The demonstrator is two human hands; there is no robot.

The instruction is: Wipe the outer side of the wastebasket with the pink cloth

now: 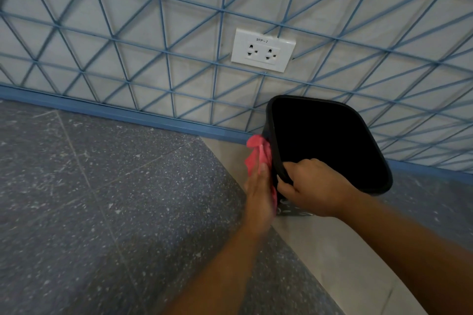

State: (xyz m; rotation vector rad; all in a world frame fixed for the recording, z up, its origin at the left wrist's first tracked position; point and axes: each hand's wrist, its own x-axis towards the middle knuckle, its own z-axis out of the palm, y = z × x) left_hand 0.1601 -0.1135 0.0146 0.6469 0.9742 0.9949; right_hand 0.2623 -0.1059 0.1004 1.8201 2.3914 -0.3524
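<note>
The right hand (314, 186) grips a black bin's (332, 140) rim; the left hand (258, 192) presses a pink cloth (257, 153) against its side.

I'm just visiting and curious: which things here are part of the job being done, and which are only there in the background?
In use: black bin, gripped at its rim by the right hand; pink cloth, pressed against the bin's side by the left hand.

Just there: wall socket, blue wall grid, speckled floor.

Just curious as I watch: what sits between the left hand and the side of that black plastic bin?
In the head view, a pink cloth lies between the left hand and the black plastic bin's outer wall, pressed there by straight fingers.
</note>
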